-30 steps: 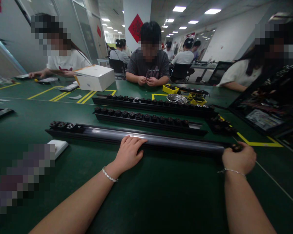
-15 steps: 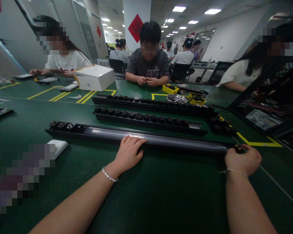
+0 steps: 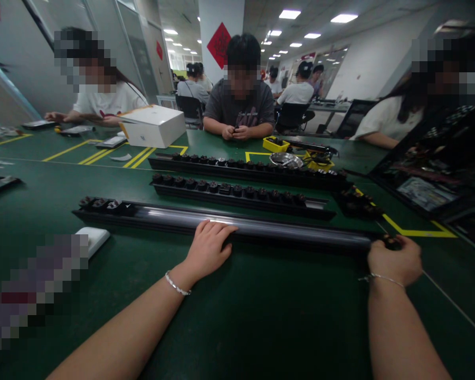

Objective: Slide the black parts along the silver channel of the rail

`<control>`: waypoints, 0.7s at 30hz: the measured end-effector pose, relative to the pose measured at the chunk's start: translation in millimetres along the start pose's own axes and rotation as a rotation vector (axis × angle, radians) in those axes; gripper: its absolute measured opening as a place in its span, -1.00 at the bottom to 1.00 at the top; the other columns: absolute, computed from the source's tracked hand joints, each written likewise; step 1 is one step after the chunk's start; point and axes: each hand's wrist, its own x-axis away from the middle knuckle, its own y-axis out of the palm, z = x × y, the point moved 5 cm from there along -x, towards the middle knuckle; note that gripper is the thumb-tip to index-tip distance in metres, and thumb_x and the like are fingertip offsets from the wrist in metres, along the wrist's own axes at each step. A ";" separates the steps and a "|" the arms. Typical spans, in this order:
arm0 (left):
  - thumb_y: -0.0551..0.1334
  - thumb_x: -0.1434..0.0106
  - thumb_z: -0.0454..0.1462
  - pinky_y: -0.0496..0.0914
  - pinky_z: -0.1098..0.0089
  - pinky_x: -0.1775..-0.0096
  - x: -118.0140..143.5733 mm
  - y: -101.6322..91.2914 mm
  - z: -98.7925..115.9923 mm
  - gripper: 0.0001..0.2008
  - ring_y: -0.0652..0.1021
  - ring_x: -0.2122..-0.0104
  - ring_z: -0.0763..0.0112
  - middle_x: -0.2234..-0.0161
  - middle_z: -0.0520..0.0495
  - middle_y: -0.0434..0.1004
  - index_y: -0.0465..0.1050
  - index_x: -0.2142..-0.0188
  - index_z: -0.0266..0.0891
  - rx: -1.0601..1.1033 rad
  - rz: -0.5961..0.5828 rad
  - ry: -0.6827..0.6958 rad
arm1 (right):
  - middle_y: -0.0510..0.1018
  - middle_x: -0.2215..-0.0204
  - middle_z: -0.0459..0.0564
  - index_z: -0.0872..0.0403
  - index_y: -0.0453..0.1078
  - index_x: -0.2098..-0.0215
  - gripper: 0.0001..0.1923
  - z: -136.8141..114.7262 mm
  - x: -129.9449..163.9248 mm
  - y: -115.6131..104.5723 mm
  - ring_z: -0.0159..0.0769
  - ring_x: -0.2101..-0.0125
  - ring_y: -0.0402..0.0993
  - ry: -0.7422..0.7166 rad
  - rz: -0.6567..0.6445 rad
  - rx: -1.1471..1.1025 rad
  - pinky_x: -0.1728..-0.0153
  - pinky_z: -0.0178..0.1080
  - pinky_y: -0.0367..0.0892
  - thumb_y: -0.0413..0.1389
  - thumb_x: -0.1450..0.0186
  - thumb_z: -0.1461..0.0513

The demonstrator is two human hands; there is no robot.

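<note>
Two hands rest on one long black rail (image 3: 261,230) that lies across the green bench (image 3: 261,316), nearest the person wearing the camera. Their left hand (image 3: 208,249) lies flat on the middle of the rail, fingers spread and draped over its top edge, palm down against the bench side. Their right hand (image 3: 396,258) is curled at the rail's right end, its fingers closed around a small dark part (image 3: 391,243) there; how firmly it pinches I cannot tell. Each wrist carries a thin bracelet.

At the rail's left end sit a few black sockets (image 3: 103,203); the rest of its length is bare and shiny. Just beside that end, on the near side, lies a small white pad (image 3: 93,238).

Behind the rail, two more rails (image 3: 241,192) lie parallel to it, both filled with rows of black sockets. Past them stand a metal bowl (image 3: 286,160) and a yellow tray (image 3: 276,143), with a white box (image 3: 154,125) further left. Yellow lines mark the bench. Across it a person in a grey shirt (image 3: 241,105) holds both hands together over something small, and others sit to either side.
</note>
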 end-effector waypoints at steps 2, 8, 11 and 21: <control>0.14 -0.18 -0.29 0.06 0.10 -0.13 0.1 -0.2 0.0 -0.60 0.39 0.02 0.26 0.04 -0.01 0.46 0.30 -0.03 -0.06 -0.001 0.001 0.000 | 0.49 0.10 0.12 0.04 0.36 -0.04 -0.42 -0.6 -1.3 -0.7 0.02 0.09 0.41 -0.002 -0.020 0.037 0.03 0.01 0.28 0.13 0.00 0.17; 0.15 -0.17 -0.29 0.08 0.10 -0.13 0.1 -1.3 0.6 -0.60 0.40 0.03 0.25 0.05 -0.02 0.46 0.31 -0.03 -0.07 -0.006 0.002 0.006 | 0.53 0.17 0.07 -0.03 0.44 0.06 -0.52 6.0 -11.4 -4.0 0.02 0.11 0.43 0.042 -0.042 0.073 0.03 0.03 0.28 0.13 -0.01 0.15; 0.15 -0.17 -0.29 0.09 0.10 -0.13 -0.2 -2.0 1.0 -0.60 0.40 0.02 0.25 0.05 -0.02 0.46 0.31 -0.03 -0.06 -0.002 0.001 0.004 | 0.53 0.20 0.01 -0.05 0.46 0.10 -0.53 11.7 -18.2 -4.8 -0.03 0.14 0.44 0.042 -0.019 0.031 0.02 -0.02 0.28 0.14 0.02 0.15; 0.16 -0.16 -0.31 0.10 0.11 -0.13 -0.8 -1.4 0.0 -0.60 0.41 0.02 0.27 0.05 -0.01 0.46 0.32 -0.01 -0.06 -0.008 0.005 -0.003 | 0.52 0.28 -0.03 -0.02 0.47 0.21 -0.51 35.7 -51.0 1.7 -0.10 0.22 0.46 0.072 0.038 -0.084 0.11 -0.08 0.35 0.24 0.18 0.25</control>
